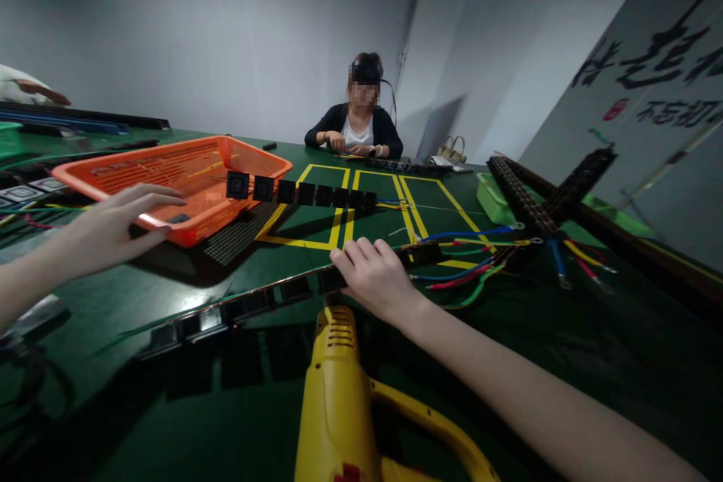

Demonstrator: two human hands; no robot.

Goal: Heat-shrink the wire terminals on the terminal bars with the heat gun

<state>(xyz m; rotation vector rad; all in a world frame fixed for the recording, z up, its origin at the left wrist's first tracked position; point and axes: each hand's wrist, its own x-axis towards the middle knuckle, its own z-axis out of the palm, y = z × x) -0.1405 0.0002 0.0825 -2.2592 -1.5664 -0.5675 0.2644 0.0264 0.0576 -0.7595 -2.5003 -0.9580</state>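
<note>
My right hand is closed around a long dark strip of black square modules. The strip runs at a slant, its left end lower. Near its right end are coloured wires, some tipped with metal lugs. Just below this hand, a yellow heat gun points its nozzle at the strip. My left hand is open at the front rim of an orange plastic basket, fingers stretched over it. Whether it touches the rim, I cannot tell. A second strip of black modules lies beyond, its left end at the basket.
Yellow tape rectangles mark the green table. Dark strips with wires are stacked crosswise by a green basket at right. Across the table sits a person with hands on the work. More strips lie at left.
</note>
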